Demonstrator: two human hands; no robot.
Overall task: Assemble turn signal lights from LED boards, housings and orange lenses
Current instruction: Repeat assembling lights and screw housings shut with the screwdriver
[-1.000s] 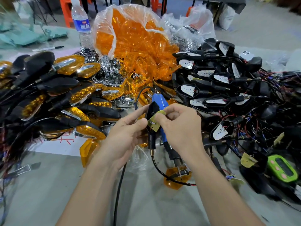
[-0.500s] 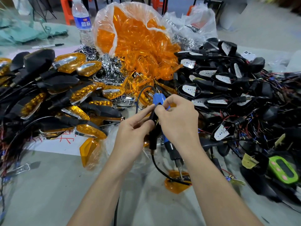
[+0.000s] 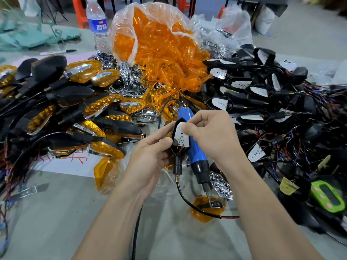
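Head view, blue screwdriver (image 3: pixel 196 155) behind housing (image 3: pixel 179 121), lens bag (image 3: pixel 150 34) beyond

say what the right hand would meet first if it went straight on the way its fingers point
The right hand pinches the white LED board, so going leftward it would likely first press into the black housing the left hand grips; depth is unclear.
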